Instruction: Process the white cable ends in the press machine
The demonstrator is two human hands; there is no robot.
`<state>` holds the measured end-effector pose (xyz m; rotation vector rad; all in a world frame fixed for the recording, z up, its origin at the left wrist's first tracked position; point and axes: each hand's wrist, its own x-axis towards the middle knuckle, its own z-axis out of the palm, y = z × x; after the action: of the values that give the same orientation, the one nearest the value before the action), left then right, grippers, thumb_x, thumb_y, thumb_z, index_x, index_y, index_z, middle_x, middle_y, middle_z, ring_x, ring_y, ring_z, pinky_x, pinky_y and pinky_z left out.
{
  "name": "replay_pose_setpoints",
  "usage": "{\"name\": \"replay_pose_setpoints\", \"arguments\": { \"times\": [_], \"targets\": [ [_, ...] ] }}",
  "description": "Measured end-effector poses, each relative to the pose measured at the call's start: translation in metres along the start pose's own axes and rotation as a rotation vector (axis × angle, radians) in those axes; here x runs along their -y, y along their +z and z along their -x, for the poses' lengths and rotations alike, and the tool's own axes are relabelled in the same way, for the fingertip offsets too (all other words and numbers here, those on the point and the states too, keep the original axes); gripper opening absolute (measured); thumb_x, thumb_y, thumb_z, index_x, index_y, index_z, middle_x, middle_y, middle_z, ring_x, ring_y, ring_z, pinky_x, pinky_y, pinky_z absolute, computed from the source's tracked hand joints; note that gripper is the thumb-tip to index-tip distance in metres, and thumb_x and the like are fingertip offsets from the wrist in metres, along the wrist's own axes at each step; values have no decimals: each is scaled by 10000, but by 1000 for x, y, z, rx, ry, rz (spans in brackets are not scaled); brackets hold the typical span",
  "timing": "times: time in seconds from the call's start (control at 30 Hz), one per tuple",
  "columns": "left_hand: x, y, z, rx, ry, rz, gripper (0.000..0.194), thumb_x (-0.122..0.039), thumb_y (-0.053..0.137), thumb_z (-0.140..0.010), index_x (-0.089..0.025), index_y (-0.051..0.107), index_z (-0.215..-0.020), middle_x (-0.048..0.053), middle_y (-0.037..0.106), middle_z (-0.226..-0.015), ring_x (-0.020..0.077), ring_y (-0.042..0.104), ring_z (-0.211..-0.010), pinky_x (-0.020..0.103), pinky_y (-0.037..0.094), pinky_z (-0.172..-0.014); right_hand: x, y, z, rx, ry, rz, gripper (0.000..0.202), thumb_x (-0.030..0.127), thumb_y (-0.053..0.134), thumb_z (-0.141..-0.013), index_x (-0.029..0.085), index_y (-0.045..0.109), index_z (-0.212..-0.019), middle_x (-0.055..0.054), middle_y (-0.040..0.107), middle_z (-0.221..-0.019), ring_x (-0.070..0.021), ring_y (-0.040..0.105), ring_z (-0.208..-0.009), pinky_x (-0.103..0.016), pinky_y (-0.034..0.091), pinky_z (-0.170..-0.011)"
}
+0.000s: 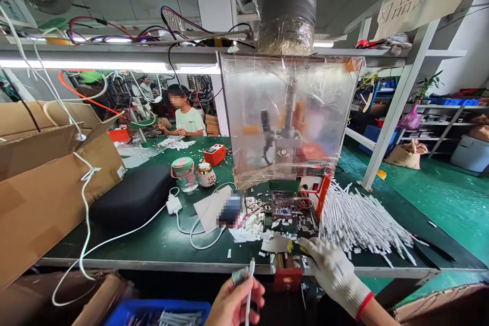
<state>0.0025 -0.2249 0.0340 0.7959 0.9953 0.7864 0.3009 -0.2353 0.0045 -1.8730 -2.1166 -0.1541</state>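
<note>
My left hand, bare, is closed on a white cable with its plug end pointing up, just in front of the bench edge. A small grey-green piece also shows at its fingertips; its kind I cannot make out. On my right hand is a white knit glove with a red cuff. Its fingers are wrapped round the yellow-and-black handle of a scraper, whose flat blade points left among white scraps. Below the blade, a red block sits at the bench edge. A blue bin holds pieces below left.
A hooded machine stands behind the scraps. Right of it lies a heap of white strips. Leftward are a phone, jar, black case, carton and loose white cord. Another person sits across the bench.
</note>
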Motion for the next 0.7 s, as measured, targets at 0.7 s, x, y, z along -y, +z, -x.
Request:
{"name": "replay_pose_setpoints", "arguments": {
  "times": [0.7],
  "targets": [
    [-43,87,-64,97,195,-223,413,-544,795,-674,-183,598,-697,-65,485,-544,83,429,-463,193,334,-397,64,-53,-30,244,216,-1042,509,625,479,-950,170,677,-842,-31,637,-722,-135,543,-607,-250,401,-580]
  ]
}}
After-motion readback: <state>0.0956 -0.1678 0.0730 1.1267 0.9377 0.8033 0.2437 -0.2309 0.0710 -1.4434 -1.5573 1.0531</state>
